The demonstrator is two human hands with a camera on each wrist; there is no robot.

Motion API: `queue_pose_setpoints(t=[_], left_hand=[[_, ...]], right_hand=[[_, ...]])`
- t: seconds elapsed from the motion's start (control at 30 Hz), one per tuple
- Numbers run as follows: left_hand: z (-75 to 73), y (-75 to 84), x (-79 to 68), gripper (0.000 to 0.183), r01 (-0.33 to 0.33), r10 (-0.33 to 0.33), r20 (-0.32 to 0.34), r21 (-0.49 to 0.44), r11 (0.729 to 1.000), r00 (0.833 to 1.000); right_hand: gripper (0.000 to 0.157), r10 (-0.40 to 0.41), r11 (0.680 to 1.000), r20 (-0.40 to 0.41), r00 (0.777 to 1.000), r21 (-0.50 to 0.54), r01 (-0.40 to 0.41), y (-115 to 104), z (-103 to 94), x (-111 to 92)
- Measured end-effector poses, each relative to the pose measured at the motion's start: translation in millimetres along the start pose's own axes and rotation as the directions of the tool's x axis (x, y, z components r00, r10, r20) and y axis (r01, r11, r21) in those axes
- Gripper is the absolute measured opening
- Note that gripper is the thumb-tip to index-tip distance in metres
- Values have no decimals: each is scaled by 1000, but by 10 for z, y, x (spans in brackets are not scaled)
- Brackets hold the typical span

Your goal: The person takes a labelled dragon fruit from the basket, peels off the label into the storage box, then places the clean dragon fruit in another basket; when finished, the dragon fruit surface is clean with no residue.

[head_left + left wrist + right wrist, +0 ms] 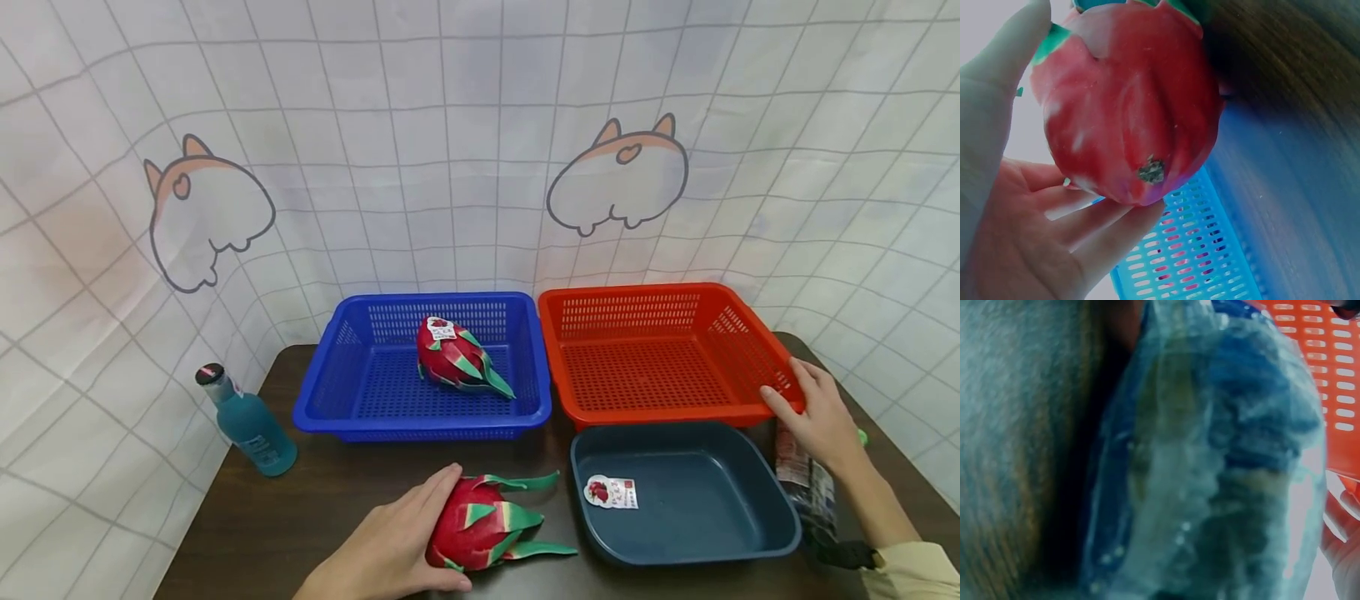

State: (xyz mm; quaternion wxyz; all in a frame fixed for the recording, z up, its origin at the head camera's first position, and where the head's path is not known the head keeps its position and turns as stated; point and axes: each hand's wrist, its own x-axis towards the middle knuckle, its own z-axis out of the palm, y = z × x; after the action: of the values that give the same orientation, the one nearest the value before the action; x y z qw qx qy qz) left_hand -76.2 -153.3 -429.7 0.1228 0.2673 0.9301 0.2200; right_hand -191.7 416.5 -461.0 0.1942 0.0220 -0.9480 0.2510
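My left hand grips a red dragon fruit with green leaf tips on the table. In the left wrist view the thumb lies on one side of the dragon fruit and the fingers on the other. My right hand is at the front right corner of a red basket, thumb and forefinger apart at its rim. In the right wrist view some fingers show beside the basket, and a clear plastic-wrapped package fills the middle, blurred.
A blue basket at the back holds another dragon fruit. A dark blue-grey tray with a fruit sticker stands before the red basket. At the left is a teal bottle. Wrapped packages lie under my right forearm.
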Motion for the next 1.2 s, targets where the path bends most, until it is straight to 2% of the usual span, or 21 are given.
queue_pose_setpoints(t=[0.2, 0.3, 0.53, 0.7, 0.77, 0.93, 1.13, 1.2], left_hand=[[9, 20, 28, 106, 35, -35, -30, 13, 999, 999], [28, 35, 50, 102, 43, -39, -82, 48, 998, 996], [61, 36, 90, 87, 53, -25, -211, 129, 990, 977], [-17, 3, 33, 83, 41, 3, -276, 153, 987, 961], [-75, 3, 0, 80, 33, 21, -327, 159, 987, 945], [-203, 7, -67, 82, -18, 118, -478, 208, 978, 870], [-293, -29, -36, 86, -117, 283, -571, 309, 944, 771], [-303, -40, 14, 86, -136, 310, -589, 320, 938, 747]], right_hand=[[73, 5, 1000, -15, 1000, 0, -5, 2, 16, -14], [73, 11, 1000, -24, 1000, -4, -11, 13, 14, -23], [72, 7, 1000, -42, 999, -10, -8, 19, -17, -13], [72, 17, 1000, -30, 999, -2, -17, 4, 7, -37], [72, 20, 1000, -33, 999, 2, -20, -1, 12, -39], [72, 18, 1000, -45, 999, 8, -17, -1, 19, -11], [72, 17, 1000, -43, 999, 18, -17, -6, 33, 5], [72, 21, 1000, -41, 999, 15, -21, -2, 37, -3]])
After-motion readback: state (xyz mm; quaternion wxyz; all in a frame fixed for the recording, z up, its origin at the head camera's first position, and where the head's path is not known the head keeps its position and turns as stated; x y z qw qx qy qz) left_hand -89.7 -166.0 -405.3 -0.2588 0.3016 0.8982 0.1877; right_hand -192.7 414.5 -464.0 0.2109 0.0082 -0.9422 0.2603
